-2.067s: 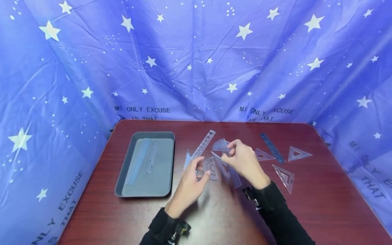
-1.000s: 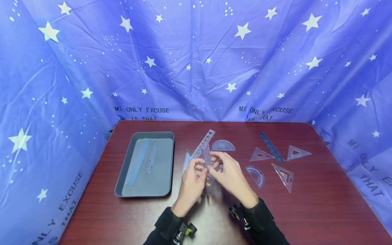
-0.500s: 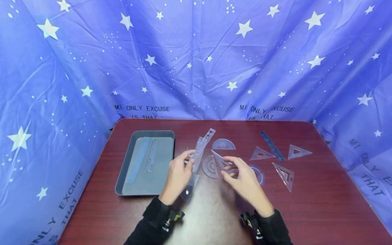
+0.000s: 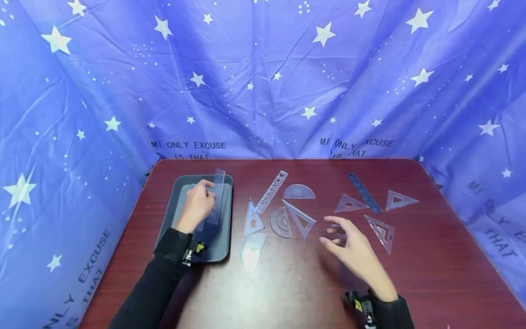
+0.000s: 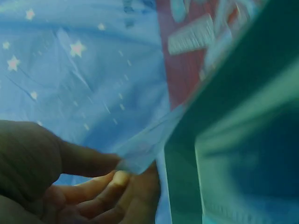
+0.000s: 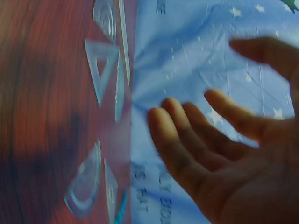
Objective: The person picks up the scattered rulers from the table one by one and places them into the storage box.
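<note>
Ruler point(image 4: 219, 194) hangs over the right half of the tray point(image 4: 230, 214), pinched between the thumb and fingers of my left hand point(image 4: 198, 201). It lies just to the right of my fingertips, its long axis running near to far, with the far end leaning slightly right and showing across the far rim. That line nearly matches the tray's right wall, which to my judgement is the relation that counts; I cannot tell how high the ruler is above the floor, or whether it touches the rim. My left hand is plainly the nearer one, back uppermost, its forearm coming in from the near left across the tray's near side. My right hand point(image 4: 351, 249) holds nothing: its fingers are loosely spread above the table point(image 4: 296, 288), pointing left and far, between one set square point(image 4: 306, 221) on its left and another set square point(image 4: 384, 235) on its right
</note>
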### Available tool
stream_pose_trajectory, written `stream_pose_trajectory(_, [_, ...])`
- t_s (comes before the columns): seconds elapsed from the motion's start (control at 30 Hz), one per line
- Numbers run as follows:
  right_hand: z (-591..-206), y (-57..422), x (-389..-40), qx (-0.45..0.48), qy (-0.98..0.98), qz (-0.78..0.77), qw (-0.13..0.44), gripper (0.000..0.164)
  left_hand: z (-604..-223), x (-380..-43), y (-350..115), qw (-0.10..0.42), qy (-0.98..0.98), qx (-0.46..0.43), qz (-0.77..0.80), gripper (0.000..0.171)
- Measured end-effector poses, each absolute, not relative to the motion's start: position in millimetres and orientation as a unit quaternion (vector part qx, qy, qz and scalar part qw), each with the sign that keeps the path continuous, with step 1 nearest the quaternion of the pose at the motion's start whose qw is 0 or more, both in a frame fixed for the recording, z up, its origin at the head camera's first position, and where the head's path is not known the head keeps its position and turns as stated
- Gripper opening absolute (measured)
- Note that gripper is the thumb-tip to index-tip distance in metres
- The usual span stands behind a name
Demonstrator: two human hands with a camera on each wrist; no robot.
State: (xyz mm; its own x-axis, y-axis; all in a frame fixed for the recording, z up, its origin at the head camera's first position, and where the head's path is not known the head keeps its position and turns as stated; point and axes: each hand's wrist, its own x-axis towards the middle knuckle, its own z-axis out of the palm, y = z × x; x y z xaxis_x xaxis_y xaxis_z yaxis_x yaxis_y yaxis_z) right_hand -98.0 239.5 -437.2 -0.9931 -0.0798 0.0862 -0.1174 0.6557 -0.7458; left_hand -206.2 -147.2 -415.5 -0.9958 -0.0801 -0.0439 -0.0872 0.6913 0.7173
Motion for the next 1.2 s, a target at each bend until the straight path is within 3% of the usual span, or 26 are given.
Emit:
stream_pose_trajectory(0.23, [-442.5, 252.4, -89.4, 0.127, -0.940, 0.312, 0.052, 0.057, -428.9, -227.2, -161.4, 0.098, 0.929, -0.056, 0.353, 0.036])
stream_pose_trajectory(0.4, [-445.5, 254.9, -84.3, 0.135, -0.949, 0.281, 0.054, 0.058, -441.9, -236.5, -162.9, 0.126, 0.915, -0.056, 0.379, 0.012])
stream_pose_trajectory(0.47, [-446.3, 255.5, -83.2, 0.136, -0.950, 0.277, 0.056, 0.058, -447.5, -239.7, -163.9, 0.131, 0.911, -0.056, 0.386, 0.021])
stream_pose_trajectory(0.6, [-446.5, 257.0, -82.0, 0.139, -0.950, 0.273, 0.060, 0.057, -488.8, -263.1, -181.6, 0.130, 0.910, -0.040, 0.392, 0.032])
stream_pose_trajectory(0.77, [-445.8, 257.9, -81.7, 0.141, -0.949, 0.277, 0.058, 0.056, -547.1, -295.6, -207.6, 0.107, 0.927, -0.015, 0.361, 0.029])
stream_pose_trajectory(1.0, [-445.8, 257.6, -80.6, 0.142, -0.947, 0.282, 0.056, 0.056, -548.9, -286.6, -201.9, -0.013, 0.971, 0.029, 0.237, 0.022])
stream_pose_trajectory(1.1, [-446.6, 257.9, -79.9, 0.141, -0.948, 0.281, 0.054, 0.056, -549.6, -286.7, -200.8, -0.019, 0.976, 0.023, 0.215, 0.019])
stream_pose_trajectory(1.2, [-447.3, 258.5, -79.4, 0.141, -0.948, 0.281, 0.054, 0.055, -519.1, -270.4, -190.3, 0.010, 0.978, 0.009, 0.209, 0.021])
